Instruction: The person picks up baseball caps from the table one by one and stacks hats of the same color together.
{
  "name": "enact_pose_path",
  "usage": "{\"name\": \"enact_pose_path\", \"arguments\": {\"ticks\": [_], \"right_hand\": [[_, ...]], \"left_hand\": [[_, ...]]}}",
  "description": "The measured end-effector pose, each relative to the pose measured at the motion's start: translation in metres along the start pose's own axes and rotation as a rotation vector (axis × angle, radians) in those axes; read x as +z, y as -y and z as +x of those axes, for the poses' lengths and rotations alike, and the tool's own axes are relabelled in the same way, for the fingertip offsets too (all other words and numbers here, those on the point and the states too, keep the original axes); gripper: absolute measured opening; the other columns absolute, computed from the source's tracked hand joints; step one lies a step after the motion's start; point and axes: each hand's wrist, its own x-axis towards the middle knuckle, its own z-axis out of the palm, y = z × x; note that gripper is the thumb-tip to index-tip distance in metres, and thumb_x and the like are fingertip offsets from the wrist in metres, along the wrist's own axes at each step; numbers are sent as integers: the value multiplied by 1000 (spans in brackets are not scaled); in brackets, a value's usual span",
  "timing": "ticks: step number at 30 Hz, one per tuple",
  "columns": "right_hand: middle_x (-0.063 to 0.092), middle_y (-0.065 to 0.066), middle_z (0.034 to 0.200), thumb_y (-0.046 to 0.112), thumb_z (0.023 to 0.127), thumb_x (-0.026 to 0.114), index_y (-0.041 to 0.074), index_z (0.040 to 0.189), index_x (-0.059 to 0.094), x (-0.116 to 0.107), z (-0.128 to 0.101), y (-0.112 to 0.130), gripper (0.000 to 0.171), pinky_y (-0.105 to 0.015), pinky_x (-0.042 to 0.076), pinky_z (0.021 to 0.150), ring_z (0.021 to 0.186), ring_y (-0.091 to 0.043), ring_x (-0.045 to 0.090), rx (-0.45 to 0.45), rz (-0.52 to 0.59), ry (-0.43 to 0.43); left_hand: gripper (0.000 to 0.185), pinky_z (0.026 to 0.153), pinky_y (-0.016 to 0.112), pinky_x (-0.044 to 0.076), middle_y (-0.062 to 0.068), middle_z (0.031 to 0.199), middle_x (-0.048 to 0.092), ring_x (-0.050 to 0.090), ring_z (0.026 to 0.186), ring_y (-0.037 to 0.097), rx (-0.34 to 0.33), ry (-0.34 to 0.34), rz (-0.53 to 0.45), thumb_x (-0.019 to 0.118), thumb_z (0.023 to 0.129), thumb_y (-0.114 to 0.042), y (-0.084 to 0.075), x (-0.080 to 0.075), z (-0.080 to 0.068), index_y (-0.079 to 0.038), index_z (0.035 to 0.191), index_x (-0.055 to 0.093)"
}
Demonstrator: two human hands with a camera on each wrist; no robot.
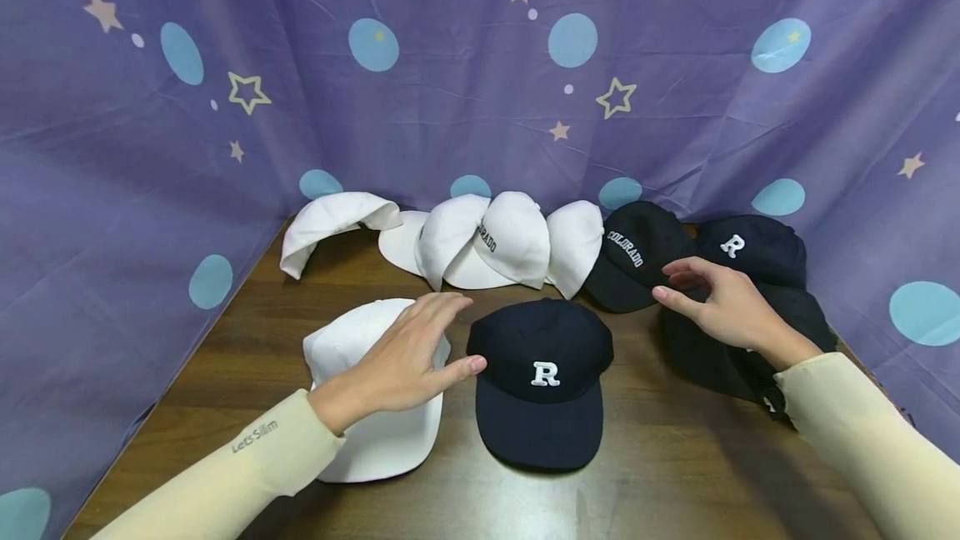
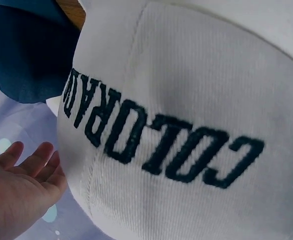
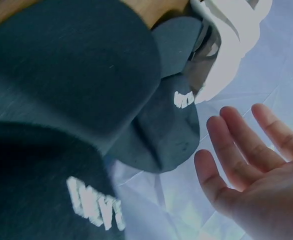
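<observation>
A white COLORADO baseball cap [image 1: 390, 444], close by the left hand [image 1: 401, 361], lies left of the front navy R cap [image 1: 540, 402] — black caps [image 1: 802, 315], near the right hand [image 1: 723, 307], are to its right. Both hands are unclamped, fingers relaxed — 4 white caps [image 1: 521, 232] lie behind it on the desk [image 1: 645, 457].

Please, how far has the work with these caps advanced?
Apparently grouped already: white caps along the back, dark caps to their right. In hand: no cap appears held; the left grip is at the front white cap, the right grip near the dark ones. Probably remaining: that white cap and the front navy R cap.
</observation>
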Motion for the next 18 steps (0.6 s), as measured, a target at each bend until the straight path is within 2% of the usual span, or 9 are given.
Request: {"name": "enact_pose_path", "arguments": {"ticks": [10,18], "right_hand": [[67,-22,124,55,93,71,9,131,63,-12,-9,-12,61,-61,45,91,118,-41,58,43,-88,-82],[61,-26,132,56,90,74,4,135,61,-21,-17,-26,70,-65,43,93,121,-44,55,82,-140,-98]], "left_hand": [[82,119,48,31,5,152,48,37,145,23,9,-9,13,57,96,-66,-1,2,3,-9,153,44],[79,120,48,29,5,152,48,37,145,24,16,-11,-6,57,96,-65,-10,2,12,-11,153,45]]}}
